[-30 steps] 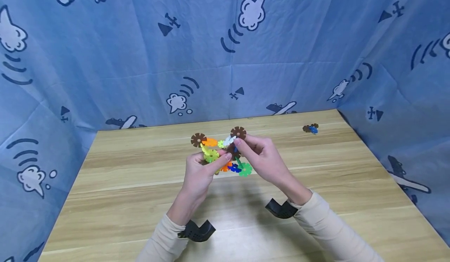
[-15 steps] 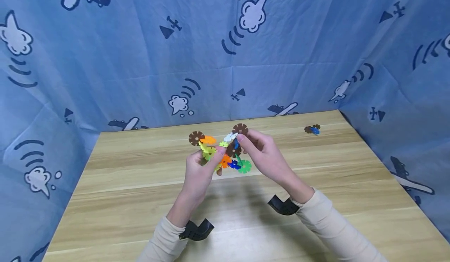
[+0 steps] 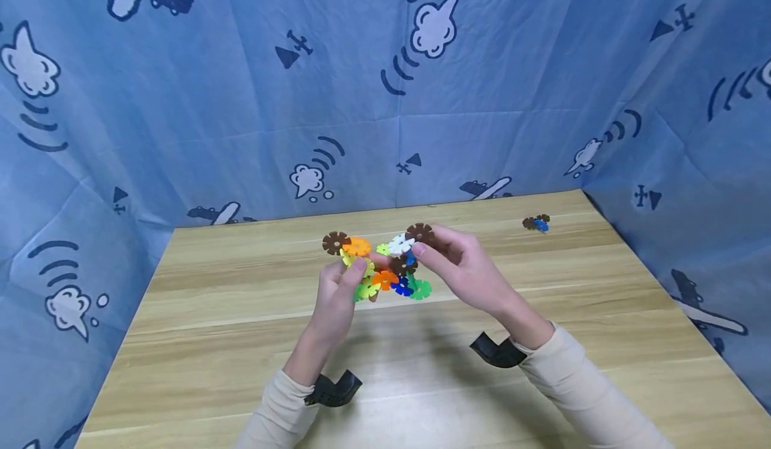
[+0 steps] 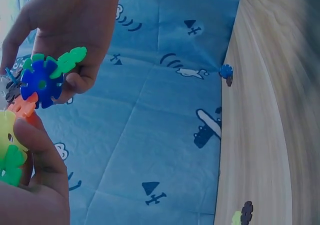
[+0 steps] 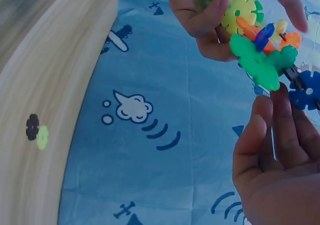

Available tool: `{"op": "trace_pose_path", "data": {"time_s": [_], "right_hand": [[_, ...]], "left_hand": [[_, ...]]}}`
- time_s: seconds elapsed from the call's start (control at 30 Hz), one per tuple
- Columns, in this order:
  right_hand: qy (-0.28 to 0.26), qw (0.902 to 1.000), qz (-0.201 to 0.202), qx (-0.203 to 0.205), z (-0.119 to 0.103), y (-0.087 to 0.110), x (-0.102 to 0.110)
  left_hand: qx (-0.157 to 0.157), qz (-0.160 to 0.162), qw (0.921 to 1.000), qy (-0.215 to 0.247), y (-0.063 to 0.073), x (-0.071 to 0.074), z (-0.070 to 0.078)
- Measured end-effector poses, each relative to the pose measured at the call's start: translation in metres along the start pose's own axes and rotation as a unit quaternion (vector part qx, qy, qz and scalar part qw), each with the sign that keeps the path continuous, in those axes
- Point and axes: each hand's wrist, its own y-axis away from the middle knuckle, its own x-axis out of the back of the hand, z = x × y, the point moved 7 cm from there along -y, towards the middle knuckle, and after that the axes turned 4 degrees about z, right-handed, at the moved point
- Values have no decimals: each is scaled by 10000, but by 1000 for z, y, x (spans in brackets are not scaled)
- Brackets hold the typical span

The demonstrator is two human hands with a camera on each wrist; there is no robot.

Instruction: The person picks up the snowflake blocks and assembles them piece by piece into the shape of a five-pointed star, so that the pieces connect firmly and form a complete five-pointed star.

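Between the hands, above the table, hangs a chain of joined plastic snowflake discs [image 3: 385, 280] in brown, orange, yellow, green, blue and white. My left hand [image 3: 336, 295] grips its left part, the thumb over the yellow discs [image 4: 6, 132]. At the upper right my right hand [image 3: 470, 272] pinches the chain near a white disc [image 3: 400, 244] and a brown disc [image 3: 419, 233]. A dark blue disc [image 4: 41, 84] and a green disc [image 5: 257, 62] lie between the hands. The right fingertips are partly hidden behind the discs.
A small cluster of brown and blue discs [image 3: 537, 223] lies at the table's back right. In the right wrist view, a brown disc [image 5: 32, 127] and a light green disc [image 5: 43, 137] rest on the wooden table [image 3: 241, 369]. A blue patterned curtain [image 3: 349, 101] surrounds the table.
My left thumb has drawn back left, from by the central brown disc to the yellow discs. My right hand has shifted slightly right. The chain has turned, so more disc faces show.
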Motion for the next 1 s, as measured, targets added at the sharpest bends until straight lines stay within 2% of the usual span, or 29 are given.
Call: {"op": "trace_pose_path", "data": {"time_s": [0.17,0.3,0.47,0.8,0.9,1.0], "right_hand": [[-28,9999,-98,-32,2,0,2],[46,9999,-117,-69,5,0,3],[57,9999,-125,-28,7,1,3],[-41,9997,-212,77,8,3,3],[-117,9987,-419,247,7,4,3],[-193,9941,-890,592,5,5,5]], "left_hand": [[-124,-107,9994,294,-3,-1,2],[-24,111,9983,568,-3,1,1],[-45,322,9946,982,-3,4,0],[-151,302,9918,1229,-3,8,6],[-130,290,9913,1277,-2,8,8],[-145,256,9911,1296,-1,9,11]]}}
